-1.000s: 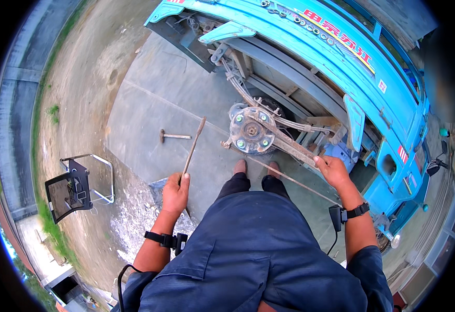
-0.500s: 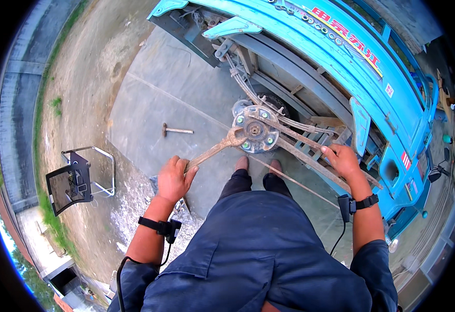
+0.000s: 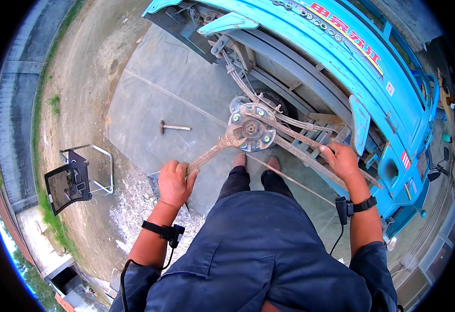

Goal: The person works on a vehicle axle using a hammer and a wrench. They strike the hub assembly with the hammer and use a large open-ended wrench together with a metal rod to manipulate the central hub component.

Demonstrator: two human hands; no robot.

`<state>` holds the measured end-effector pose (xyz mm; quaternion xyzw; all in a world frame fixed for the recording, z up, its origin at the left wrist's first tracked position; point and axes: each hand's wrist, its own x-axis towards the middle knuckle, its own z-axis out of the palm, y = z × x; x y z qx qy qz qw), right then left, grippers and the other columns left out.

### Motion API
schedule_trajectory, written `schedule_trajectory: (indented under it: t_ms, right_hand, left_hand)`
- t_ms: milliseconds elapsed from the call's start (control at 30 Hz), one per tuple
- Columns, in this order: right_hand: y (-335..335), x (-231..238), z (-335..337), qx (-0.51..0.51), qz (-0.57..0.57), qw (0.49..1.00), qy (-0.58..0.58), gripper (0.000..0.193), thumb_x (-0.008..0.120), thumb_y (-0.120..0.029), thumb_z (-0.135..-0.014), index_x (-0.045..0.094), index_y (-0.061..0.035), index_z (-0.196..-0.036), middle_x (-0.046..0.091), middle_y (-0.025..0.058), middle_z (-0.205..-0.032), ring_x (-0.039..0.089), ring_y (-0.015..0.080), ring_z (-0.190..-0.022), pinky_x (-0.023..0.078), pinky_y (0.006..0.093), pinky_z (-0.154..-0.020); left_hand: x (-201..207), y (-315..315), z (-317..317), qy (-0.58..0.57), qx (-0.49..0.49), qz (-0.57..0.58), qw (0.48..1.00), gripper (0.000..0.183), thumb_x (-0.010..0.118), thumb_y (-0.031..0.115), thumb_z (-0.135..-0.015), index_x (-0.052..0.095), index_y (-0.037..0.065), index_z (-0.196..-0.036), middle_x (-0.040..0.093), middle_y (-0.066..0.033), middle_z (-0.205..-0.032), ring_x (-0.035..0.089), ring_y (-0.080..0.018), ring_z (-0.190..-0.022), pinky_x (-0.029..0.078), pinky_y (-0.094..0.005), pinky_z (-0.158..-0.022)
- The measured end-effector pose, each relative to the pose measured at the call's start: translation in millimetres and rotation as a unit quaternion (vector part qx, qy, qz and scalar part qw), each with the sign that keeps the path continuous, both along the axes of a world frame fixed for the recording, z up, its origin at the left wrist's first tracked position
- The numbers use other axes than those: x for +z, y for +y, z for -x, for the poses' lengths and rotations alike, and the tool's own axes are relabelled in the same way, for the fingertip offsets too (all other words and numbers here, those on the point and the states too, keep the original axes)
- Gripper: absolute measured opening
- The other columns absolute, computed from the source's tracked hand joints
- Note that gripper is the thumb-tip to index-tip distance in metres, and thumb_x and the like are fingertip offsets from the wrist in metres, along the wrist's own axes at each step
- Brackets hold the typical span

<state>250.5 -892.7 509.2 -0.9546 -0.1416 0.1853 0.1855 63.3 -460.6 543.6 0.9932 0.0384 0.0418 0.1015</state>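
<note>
A rusty wheel hub point(image 3: 252, 128) with several studs faces up at the edge of a blue truck. My left hand point(image 3: 175, 183) is closed around the handle of a big rusty open-end wrench point(image 3: 206, 157), whose jaw lies against the hub's lower left side. In my right hand point(image 3: 340, 158) is a long, flat rusty bar point(image 3: 305, 139). The far end of that bar rests across the hub face among the studs. Below it runs another long brown bar point(image 3: 310, 162); whether it touches the hub is hidden.
A hammer point(image 3: 176, 127) lies on the concrete left of the hub. Further left stands a folding chair point(image 3: 80, 177). The blue truck body point(image 3: 310, 47) fills the upper right, with leaf springs point(image 3: 240, 80) beside the hub. A thin rod point(image 3: 295, 182) slants past my feet.
My left hand and the wrench handle have dropped slightly toward me, and the wrench jaw now covers the lower left stud. The right hand keeps its grip on the bar.
</note>
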Motion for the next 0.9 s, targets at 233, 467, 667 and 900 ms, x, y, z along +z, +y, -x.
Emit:
schedule_trajectory:
  t_ms: [233,467,667,900]
  right_hand:
    - [-1,1,-2,0.003,-0.004,1.0,-0.001,0.039,0.064,-0.043,-0.088,0.064,-0.0055,-0.076,0.063,0.0196,-0.072,0.061,0.0421,-0.071,0.049,0.0499,-0.062]
    - [2,5,-2,0.028,0.009,1.0,0.005,0.043,0.063,-0.047,-0.089,0.063,-0.0046,-0.082,0.062,0.0199,-0.074,0.061,0.0425,-0.072,0.047,0.0501,-0.062]
    - [5,-4,-5,0.024,0.012,0.999,-0.018,0.035,0.067,-0.042,-0.086,0.068,-0.0076,-0.082,0.066,0.0183,-0.078,0.063,0.0408,-0.074,0.049,0.0496,-0.064]
    - [25,-27,-8,0.054,-0.006,0.998,0.022,0.032,0.062,-0.039,-0.09,0.069,-0.0086,-0.088,0.068,0.0173,-0.087,0.064,0.0402,-0.081,0.05,0.0499,-0.069]
  left_hand:
    - [-11,-16,-1,-0.015,0.007,0.009,1.0,0.027,0.076,0.025,-0.078,0.059,0.006,-0.088,0.053,-0.0111,-0.078,0.056,-0.0323,-0.073,0.044,-0.0434,-0.064]
    - [-10,-17,-10,0.033,0.006,0.016,0.999,0.027,0.074,0.025,-0.081,0.059,0.005,-0.09,0.055,-0.0128,-0.08,0.058,-0.0349,-0.073,0.046,-0.0447,-0.063]
    - [-21,-41,-1,0.14,0.042,0.112,0.983,0.03,0.071,0.031,-0.086,0.057,0.004,-0.088,0.061,-0.0175,-0.074,0.062,-0.0405,-0.069,0.048,-0.0482,-0.06]
    - [-19,-66,4,0.205,0.095,0.189,0.956,0.035,0.067,0.036,-0.09,0.054,0.003,-0.085,0.06,-0.0216,-0.065,0.062,-0.0436,-0.066,0.048,-0.05,-0.059]
